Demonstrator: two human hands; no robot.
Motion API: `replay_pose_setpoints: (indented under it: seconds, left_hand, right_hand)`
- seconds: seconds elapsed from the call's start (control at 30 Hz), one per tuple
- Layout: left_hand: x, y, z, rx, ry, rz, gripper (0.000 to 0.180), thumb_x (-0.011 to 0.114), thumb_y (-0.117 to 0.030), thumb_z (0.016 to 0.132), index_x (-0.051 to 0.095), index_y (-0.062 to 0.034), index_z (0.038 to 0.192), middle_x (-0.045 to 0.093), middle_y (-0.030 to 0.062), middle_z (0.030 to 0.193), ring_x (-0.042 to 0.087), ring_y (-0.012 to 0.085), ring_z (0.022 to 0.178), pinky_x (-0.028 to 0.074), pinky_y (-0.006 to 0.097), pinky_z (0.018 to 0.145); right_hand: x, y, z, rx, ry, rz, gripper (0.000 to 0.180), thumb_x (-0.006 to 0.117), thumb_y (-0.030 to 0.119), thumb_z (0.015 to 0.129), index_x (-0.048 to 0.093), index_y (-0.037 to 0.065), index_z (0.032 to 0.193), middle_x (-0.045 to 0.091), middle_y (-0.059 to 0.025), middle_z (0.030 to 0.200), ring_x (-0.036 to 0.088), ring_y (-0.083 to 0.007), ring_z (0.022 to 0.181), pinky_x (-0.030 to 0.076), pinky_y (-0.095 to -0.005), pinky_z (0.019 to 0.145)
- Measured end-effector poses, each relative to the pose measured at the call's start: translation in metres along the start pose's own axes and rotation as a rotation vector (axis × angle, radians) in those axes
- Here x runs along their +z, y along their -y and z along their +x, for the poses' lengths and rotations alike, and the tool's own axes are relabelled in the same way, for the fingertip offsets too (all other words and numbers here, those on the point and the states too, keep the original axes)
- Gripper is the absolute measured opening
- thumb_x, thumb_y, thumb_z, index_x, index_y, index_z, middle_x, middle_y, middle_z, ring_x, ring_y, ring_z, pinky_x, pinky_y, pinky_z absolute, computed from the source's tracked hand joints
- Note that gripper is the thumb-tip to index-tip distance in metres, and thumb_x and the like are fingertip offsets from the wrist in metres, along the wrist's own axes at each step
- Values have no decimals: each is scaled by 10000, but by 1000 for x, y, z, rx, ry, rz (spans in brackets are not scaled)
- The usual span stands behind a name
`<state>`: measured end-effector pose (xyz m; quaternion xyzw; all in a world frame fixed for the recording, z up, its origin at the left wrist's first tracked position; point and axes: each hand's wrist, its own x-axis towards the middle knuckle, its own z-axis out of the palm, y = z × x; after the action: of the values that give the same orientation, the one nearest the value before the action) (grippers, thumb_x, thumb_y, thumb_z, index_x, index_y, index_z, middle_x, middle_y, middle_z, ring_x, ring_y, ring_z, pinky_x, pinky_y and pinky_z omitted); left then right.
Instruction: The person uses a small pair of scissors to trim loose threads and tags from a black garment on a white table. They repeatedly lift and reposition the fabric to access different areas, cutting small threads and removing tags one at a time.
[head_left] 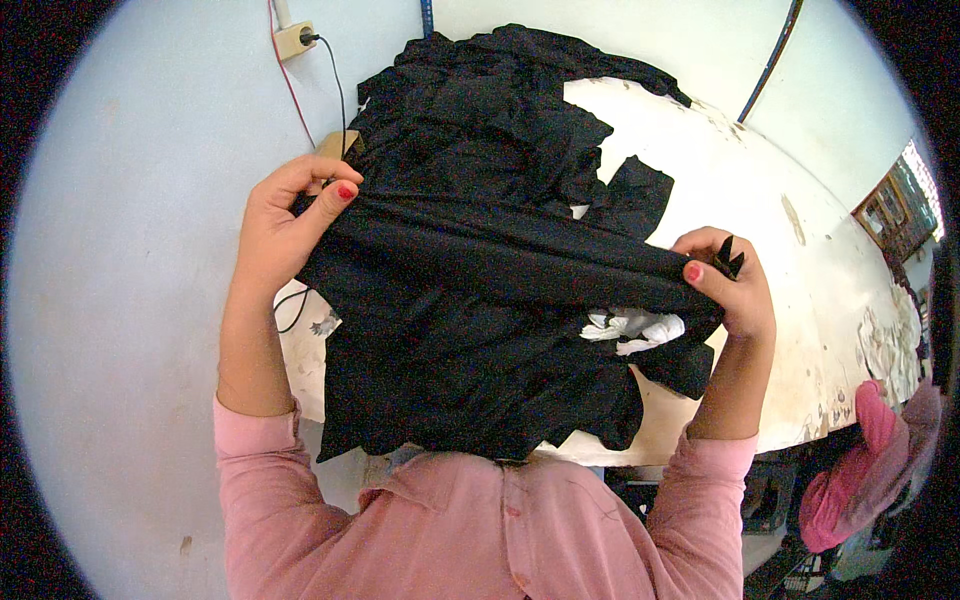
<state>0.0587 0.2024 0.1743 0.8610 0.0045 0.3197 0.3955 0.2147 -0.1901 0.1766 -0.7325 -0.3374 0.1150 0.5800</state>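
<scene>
A piece of black cloth [520, 265] is stretched between my two hands above the table, its upper edge slanting down to the right. My left hand [280, 220] pinches its left end between thumb and fingers. At the other end my right hand [740, 295] grips the cloth, and a small black tip pokes out between the fingers. More black cloth [490, 110] lies heaped behind it in creased layers. Below the held piece, black fabric [430, 390] spreads toward my body. A crumpled white bundle [650, 332] shows through a gap near my right hand.
The pale, stained table [770, 200] extends to the right, with whitish scraps [888, 335] at its far side. On the left wall a socket [294, 41] has a black cable [340, 90] running down. Another person's pink sleeve [845, 490] is at lower right.
</scene>
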Motion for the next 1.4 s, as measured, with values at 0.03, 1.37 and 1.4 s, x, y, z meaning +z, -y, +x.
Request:
replay_pose_setpoints:
  seconds: [0.03,1.37,1.4]
  left_hand:
    - [0,-2,-1,81,6,34,219,694,-242,854,665,-40,934,545,9,829,504,104,801,398,239,738]
    - [27,-28,4,-74,145,-324,148,649,-188,893,650,-42,919,602,-41,823,526,45,782,416,204,719]
    - [18,-20,3,-127,102,-336,144,654,-185,889,653,-45,922,606,-40,832,528,46,792,413,202,732]
  right_hand:
    - [3,4,-3,24,-16,-13,275,757,207,717,616,17,858,611,-4,761,547,-87,691,432,-216,640]
    - [47,2,2,-158,194,159,272,811,160,683,670,10,861,654,-18,771,581,-94,720,457,-241,659]
    - [36,-3,-3,-151,182,177,274,808,164,679,667,4,852,651,-30,763,587,-106,721,462,-248,655]
